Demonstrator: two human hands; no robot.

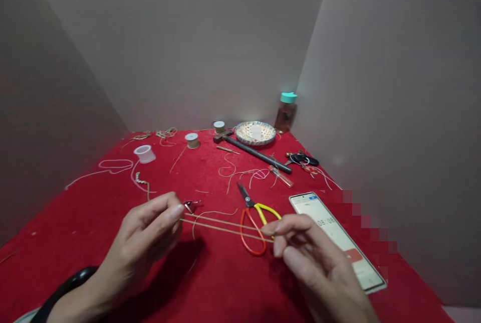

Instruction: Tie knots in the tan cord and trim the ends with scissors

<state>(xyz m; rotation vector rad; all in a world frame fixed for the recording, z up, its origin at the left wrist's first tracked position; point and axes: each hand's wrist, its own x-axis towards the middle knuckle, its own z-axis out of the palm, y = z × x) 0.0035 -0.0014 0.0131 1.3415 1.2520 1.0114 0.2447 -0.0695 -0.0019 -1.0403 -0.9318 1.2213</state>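
Two strands of thin tan cord (221,224) run nearly taut between my hands, above the red cloth. My left hand (150,235) pinches their left ends between thumb and fingers. At the right ends, the fingers of my right hand (311,248) are closed on the same cord. Below the strands lie scissors (252,227) with one red and one yellow handle, blades pointing away from me. A small dark and silvery item (191,206) shows just beyond my left fingertips; I cannot make out what it is. A loose thread (214,212) lies near it.
A phone (338,243) lies by my right hand. Farther back are a hammer (259,153), cord spools (192,141), a bead-filled dish (255,141), a jar with a turquoise lid (286,112), keys (302,158) and a white plastic cup (145,154). Grey walls enclose the table.
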